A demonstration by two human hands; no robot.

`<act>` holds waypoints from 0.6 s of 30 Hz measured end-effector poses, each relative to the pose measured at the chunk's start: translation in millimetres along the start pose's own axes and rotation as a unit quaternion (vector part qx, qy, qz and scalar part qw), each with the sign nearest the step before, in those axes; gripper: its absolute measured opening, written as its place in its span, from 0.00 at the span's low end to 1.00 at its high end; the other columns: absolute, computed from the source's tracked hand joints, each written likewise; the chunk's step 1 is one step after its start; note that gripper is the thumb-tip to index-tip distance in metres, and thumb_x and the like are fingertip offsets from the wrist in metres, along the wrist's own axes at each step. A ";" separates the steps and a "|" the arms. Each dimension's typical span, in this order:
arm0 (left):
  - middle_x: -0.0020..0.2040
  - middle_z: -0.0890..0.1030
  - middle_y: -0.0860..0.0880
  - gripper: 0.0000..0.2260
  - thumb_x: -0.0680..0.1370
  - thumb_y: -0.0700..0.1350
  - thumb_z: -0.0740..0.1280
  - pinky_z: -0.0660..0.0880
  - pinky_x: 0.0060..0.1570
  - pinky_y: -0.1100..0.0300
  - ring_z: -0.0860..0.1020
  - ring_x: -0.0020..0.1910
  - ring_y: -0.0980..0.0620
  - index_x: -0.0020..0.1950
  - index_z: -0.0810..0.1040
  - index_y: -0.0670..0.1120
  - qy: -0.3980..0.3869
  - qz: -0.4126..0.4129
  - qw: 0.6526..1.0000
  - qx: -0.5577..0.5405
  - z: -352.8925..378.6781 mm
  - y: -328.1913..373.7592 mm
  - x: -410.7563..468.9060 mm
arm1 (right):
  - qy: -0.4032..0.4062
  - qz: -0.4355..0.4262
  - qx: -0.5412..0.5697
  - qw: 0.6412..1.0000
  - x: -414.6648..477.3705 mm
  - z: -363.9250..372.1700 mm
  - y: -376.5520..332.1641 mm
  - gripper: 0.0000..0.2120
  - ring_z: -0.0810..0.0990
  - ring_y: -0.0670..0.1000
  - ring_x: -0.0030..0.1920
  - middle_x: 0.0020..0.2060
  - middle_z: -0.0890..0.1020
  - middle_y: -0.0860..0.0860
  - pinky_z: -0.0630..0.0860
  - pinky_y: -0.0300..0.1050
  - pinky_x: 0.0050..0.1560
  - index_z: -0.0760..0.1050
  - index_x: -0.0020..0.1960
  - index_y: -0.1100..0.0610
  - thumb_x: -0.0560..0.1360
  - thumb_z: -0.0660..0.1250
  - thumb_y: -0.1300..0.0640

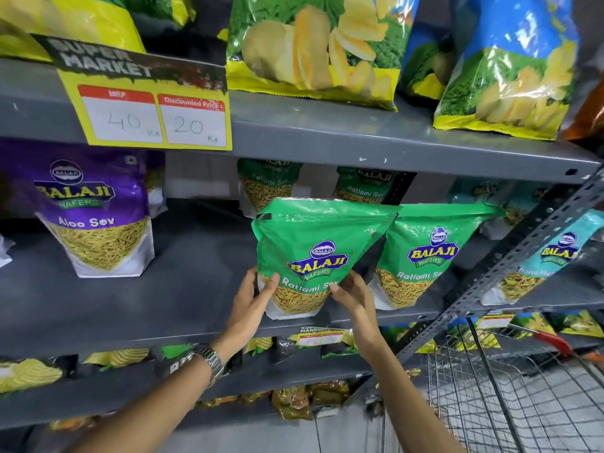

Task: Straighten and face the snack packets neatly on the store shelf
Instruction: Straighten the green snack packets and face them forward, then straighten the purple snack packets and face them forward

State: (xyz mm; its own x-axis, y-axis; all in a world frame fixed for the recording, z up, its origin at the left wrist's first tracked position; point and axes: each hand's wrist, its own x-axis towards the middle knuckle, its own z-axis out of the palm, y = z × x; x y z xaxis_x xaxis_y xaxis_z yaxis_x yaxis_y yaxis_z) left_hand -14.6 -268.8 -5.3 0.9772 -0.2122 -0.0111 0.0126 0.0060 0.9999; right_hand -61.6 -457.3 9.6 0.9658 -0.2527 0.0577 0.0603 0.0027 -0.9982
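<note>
A green Ratlami Sev packet (313, 243) stands upright at the front of the grey middle shelf (163, 295), label facing me. My left hand (253, 299) grips its lower left edge and my right hand (354, 297) grips its lower right corner. A second green Ratlami Sev packet (431, 250) stands right beside it, touching its right side. Two more green packets (271, 181) stand further back on the shelf. A purple Aloo Sev packet (94, 210) stands upright at the left, well apart.
A teal packet (552, 259) leans at the right behind a slotted upright post (523, 253). Large chip bags (313, 47) fill the shelf above, with a yellow price tag (147, 109). A wire trolley (510, 387) sits lower right. Lower shelves hold more packets.
</note>
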 end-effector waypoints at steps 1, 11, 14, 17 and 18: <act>0.55 0.76 0.60 0.12 0.78 0.49 0.61 0.67 0.42 0.83 0.73 0.47 0.79 0.62 0.69 0.51 0.000 0.000 1.000 -0.004 -0.2 0.2 0.8 | 0.002 -0.003 0.001 1.000 -0.4 0.1 0.1 0.23 0.80 0.45 0.53 0.55 0.81 0.55 0.76 0.32 0.47 0.71 0.64 0.59 0.70 0.67 0.55; 0.73 0.63 0.53 0.30 0.76 0.56 0.59 0.59 0.73 0.52 0.63 0.72 0.57 0.76 0.53 0.53 0.012 -0.022 0.994 -0.109 -18.4 8.4 4.6 | 0.284 -0.143 -0.097 0.943 -42.2 43.8 18.0 0.26 0.73 0.48 0.57 0.56 0.74 0.51 0.70 0.41 0.57 0.68 0.64 0.55 0.70 0.66 0.46; 0.69 0.68 0.56 0.31 0.70 0.63 0.66 0.63 0.68 0.62 0.67 0.67 0.62 0.71 0.61 0.58 0.035 0.013 0.992 -0.119 -55.6 8.0 -1.5 | 0.201 -0.202 -0.151 0.946 -64.3 81.7 36.1 0.16 0.74 0.48 0.49 0.49 0.74 0.47 0.70 0.38 0.50 0.70 0.58 0.53 0.71 0.65 0.51; 0.63 0.75 0.56 0.25 0.69 0.61 0.68 0.69 0.57 0.73 0.72 0.62 0.66 0.64 0.69 0.57 0.081 0.060 0.990 -0.096 -111.1 2.0 -14.1 | 0.074 -0.198 -0.149 0.966 -69.0 134.5 50.4 0.13 0.75 0.47 0.48 0.48 0.74 0.44 0.71 0.37 0.49 0.71 0.55 0.49 0.72 0.64 0.55; 0.61 0.77 0.54 0.19 0.73 0.54 0.67 0.70 0.55 0.73 0.74 0.59 0.67 0.62 0.70 0.54 0.114 0.079 0.985 -0.098 -132.2 1.3 -17.0 | 0.042 -0.178 -0.143 0.973 -65.7 155.9 50.6 0.12 0.76 0.46 0.49 0.49 0.75 0.44 0.72 0.36 0.49 0.71 0.55 0.48 0.72 0.65 0.54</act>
State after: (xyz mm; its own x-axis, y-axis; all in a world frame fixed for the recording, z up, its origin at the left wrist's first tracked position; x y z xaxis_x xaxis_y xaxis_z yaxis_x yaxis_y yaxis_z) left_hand -3.2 -136.0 -4.9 0.9921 0.0313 0.1212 -0.1251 0.2144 0.9687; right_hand -82.8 -289.7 -41.9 0.8720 -0.2671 0.4103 0.3020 -0.3663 -0.8801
